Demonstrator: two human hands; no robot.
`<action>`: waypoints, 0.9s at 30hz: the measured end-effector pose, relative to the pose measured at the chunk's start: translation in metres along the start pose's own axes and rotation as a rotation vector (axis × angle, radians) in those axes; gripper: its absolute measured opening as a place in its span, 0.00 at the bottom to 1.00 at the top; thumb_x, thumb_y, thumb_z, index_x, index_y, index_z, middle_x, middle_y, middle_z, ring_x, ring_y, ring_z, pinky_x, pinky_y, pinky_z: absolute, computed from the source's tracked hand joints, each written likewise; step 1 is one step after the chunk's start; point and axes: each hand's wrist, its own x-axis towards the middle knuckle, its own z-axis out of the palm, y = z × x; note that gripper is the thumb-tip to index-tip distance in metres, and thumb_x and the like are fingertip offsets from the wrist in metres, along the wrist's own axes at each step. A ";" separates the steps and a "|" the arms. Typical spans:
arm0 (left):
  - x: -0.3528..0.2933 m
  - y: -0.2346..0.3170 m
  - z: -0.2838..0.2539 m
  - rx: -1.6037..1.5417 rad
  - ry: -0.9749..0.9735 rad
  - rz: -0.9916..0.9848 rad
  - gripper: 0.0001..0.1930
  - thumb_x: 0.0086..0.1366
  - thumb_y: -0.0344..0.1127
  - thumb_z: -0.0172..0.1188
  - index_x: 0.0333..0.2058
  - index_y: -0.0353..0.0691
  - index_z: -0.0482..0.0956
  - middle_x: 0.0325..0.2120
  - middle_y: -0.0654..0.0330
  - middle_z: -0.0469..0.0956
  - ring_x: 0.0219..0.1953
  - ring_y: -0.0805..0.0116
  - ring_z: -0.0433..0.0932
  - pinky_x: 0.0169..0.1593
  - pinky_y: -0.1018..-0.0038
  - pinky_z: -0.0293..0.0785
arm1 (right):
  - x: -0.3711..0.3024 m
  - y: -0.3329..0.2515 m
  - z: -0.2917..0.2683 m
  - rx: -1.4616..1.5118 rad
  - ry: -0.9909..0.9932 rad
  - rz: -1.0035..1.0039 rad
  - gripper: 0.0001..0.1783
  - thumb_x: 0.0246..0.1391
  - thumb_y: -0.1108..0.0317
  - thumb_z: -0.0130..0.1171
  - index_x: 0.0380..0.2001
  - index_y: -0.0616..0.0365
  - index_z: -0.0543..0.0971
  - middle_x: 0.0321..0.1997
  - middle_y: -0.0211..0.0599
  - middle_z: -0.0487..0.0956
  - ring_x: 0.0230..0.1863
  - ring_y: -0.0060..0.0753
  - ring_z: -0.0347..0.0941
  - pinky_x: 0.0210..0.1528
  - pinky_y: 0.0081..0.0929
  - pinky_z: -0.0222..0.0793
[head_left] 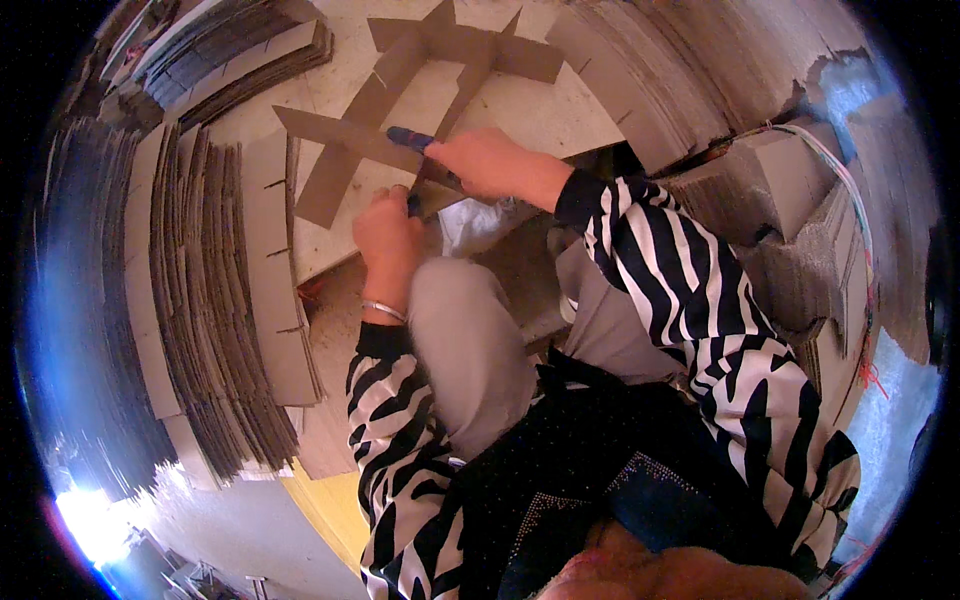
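A partly slotted cardboard divider grid [385,85] stands on the pale work board, its brown strips crossing upright. At the near right corner of this grid, my right hand [485,163] is closed on a cardboard strip, with a dark blue covering on the outstretched index finger. My left hand [388,238] is closed at the near end of a strip, just below and left of the right hand. Something dark covers one of its fingertips too. The exact grip of both hands is partly hidden by the fingers and the cardboard.
Tall stacks of cardboard strips [215,290] line the left side. More strips [660,80] stand at the far right, and another bundle [250,70] lies at the far left. Cardboard bundles [775,190] are piled to the right. The board's near edge [330,265] lies before my knees.
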 end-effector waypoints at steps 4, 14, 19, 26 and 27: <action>0.004 0.016 -0.016 -0.137 0.106 0.074 0.17 0.44 0.28 0.61 0.37 0.43 0.77 0.38 0.52 0.78 0.39 0.48 0.77 0.39 0.56 0.74 | -0.009 0.018 0.038 0.044 0.184 0.028 0.21 0.44 0.75 0.54 0.46 0.53 0.73 0.33 0.44 0.79 0.38 0.53 0.76 0.36 0.48 0.70; 0.066 -0.049 -0.003 0.241 0.120 -0.247 0.06 0.52 0.33 0.61 0.30 0.44 0.76 0.32 0.57 0.80 0.36 0.53 0.80 0.36 0.59 0.75 | -0.017 0.016 0.031 0.064 0.237 -0.018 0.22 0.42 0.77 0.54 0.45 0.51 0.74 0.32 0.43 0.79 0.36 0.53 0.75 0.34 0.46 0.70; 0.059 -0.060 -0.004 0.266 0.153 -0.226 0.06 0.51 0.34 0.61 0.29 0.44 0.76 0.28 0.56 0.80 0.33 0.53 0.80 0.34 0.58 0.75 | -0.012 0.007 0.032 0.060 0.143 -0.029 0.21 0.43 0.76 0.56 0.44 0.51 0.74 0.33 0.41 0.79 0.37 0.52 0.76 0.34 0.46 0.71; 0.040 -0.084 -0.006 0.236 0.087 -0.130 0.08 0.52 0.34 0.61 0.32 0.44 0.76 0.29 0.55 0.80 0.36 0.49 0.79 0.36 0.56 0.74 | -0.005 -0.001 0.024 0.203 0.045 0.030 0.17 0.43 0.74 0.54 0.41 0.52 0.75 0.33 0.44 0.80 0.38 0.51 0.76 0.38 0.46 0.71; 0.030 -0.114 -0.013 0.231 0.052 -0.138 0.10 0.52 0.33 0.61 0.35 0.44 0.75 0.33 0.53 0.79 0.37 0.48 0.78 0.37 0.56 0.74 | 0.001 -0.007 0.017 0.264 0.066 -0.012 0.16 0.43 0.74 0.54 0.40 0.53 0.75 0.33 0.45 0.80 0.38 0.51 0.76 0.39 0.46 0.70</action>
